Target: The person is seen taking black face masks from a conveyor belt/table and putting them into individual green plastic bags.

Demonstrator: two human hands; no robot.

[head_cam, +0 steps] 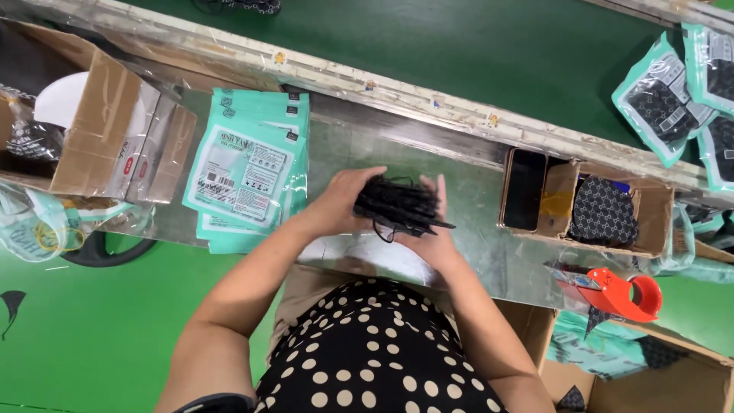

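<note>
Both of my hands hold a stack of black face masks (399, 205) with dangling ear loops over a shiny metal work surface (474, 199). My left hand (342, 200) grips the stack's left side. My right hand (436, 229) cups its right side and underside. A pile of flat teal and white packaging pouches (248, 172) lies just left of my hands.
An open cardboard box (99, 122) sits at the left, and a small cardboard box (589, 206) with a dark patterned mask sits at the right. A red tape dispenser (623, 294) lies near the right edge. Filled teal pouches (673, 92) rest on the green belt beyond.
</note>
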